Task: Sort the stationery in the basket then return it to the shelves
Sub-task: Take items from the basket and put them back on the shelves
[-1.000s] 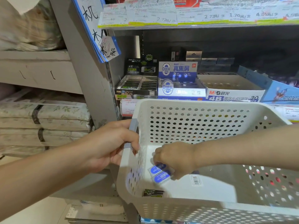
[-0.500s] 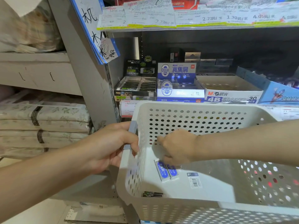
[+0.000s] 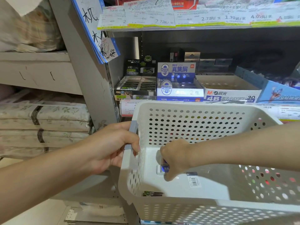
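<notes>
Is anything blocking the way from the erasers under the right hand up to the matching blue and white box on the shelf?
Nothing visible. The right hand is on the erasers in the basket, open on top. The blue and white box sits just beyond its far wall, top open.

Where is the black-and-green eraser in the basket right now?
In the head view, the black-and-green eraser lies on the basket floor in its near-left corner, apart from the right hand.
</notes>
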### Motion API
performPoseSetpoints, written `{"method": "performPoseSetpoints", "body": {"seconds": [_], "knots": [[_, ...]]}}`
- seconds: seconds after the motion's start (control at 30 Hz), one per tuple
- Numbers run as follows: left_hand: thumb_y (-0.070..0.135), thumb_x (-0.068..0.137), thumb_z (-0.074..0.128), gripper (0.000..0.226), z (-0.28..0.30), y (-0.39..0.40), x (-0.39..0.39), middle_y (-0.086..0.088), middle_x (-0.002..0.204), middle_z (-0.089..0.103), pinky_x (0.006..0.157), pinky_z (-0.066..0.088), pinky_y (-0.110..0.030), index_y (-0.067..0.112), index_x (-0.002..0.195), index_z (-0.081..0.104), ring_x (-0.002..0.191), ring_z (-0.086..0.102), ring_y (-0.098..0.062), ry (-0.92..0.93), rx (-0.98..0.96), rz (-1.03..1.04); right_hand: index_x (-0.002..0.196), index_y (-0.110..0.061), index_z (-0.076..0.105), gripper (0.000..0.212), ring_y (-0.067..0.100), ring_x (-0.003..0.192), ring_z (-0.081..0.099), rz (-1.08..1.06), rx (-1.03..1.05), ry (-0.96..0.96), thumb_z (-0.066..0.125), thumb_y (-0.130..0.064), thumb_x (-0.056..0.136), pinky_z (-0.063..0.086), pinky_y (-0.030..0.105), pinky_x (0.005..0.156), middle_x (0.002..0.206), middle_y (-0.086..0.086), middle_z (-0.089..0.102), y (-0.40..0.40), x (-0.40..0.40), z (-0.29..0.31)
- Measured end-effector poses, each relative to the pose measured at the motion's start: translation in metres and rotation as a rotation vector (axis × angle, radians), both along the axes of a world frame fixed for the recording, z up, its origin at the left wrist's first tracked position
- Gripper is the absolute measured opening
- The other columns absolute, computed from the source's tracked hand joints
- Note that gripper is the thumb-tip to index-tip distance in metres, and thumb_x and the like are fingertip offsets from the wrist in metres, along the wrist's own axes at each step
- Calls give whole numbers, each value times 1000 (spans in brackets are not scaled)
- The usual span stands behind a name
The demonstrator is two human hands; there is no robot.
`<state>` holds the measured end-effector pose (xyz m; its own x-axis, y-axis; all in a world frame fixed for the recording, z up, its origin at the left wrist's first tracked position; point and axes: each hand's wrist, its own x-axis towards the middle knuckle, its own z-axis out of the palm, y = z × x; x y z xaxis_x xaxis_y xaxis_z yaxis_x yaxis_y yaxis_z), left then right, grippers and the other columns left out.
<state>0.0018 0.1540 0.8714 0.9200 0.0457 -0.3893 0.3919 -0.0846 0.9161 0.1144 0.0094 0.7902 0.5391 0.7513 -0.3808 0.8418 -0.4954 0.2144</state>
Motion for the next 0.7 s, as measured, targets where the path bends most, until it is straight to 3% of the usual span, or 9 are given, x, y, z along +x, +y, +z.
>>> {"method": "performPoseSetpoints", "body": {"seconds": [0.1, 0.27, 0.37, 0.47, 0.6, 0.7], "knots": [[-15, 72, 45, 45, 1, 2, -2, -3, 62, 66, 46, 52, -24, 19, 88, 71, 45, 57, -13, -8, 2, -5, 70, -21, 53, 30, 14, 52, 40, 21, 25, -24, 66, -48, 71, 28, 21, 48, 59, -6, 46, -3, -1, 5], [-14, 72, 45, 45, 3, 6, -2, -1, 55, 62, 51, 51, -26, 18, 90, 71, 44, 55, -13, -21, 13, -8, 82, -16, 64, 50, 16, 54, 48, 53, 123, -45, 67, -64, 65, 32, 23, 46, 71, -3, 62, -10, -4, 45], [-13, 71, 47, 45, 3, 8, -1, -3, 57, 63, 56, 51, -30, 20, 88, 74, 46, 55, -14, -19, 27, -10, 81, -19, 62, 43, 18, 63, 54, 41, 232, -62, 69, -58, 64, 36, 25, 50, 73, -4, 64, -18, -8, 89], [-14, 70, 47, 45, 4, 7, 0, -4, 57, 63, 57, 51, -29, 20, 83, 75, 45, 55, -14, -18, 19, -15, 82, -21, 57, 32, 6, 57, 49, 5, 353, -96, 67, -48, 67, 37, 25, 50, 66, -9, 56, -27, -8, 129], [-12, 68, 51, 45, 4, 9, 0, -3, 59, 65, 59, 51, -32, 22, 85, 75, 46, 56, -13, -17, 0, -19, 81, -19, 56, 34, 8, 62, 50, -70, 522, -157, 61, -48, 63, 44, 31, 59, 71, -9, 56, -37, 12, 164], [-7, 55, 56, 48, 4, 10, -1, -3, 59, 65, 68, 47, -36, 23, 88, 76, 46, 56, -13, -23, -8, -21, 87, -16, 58, 39, 13, 63, 50, -158, 524, -306, 62, -48, 66, 46, 34, 61, 71, -4, 56, -42, 41, 175]]}}
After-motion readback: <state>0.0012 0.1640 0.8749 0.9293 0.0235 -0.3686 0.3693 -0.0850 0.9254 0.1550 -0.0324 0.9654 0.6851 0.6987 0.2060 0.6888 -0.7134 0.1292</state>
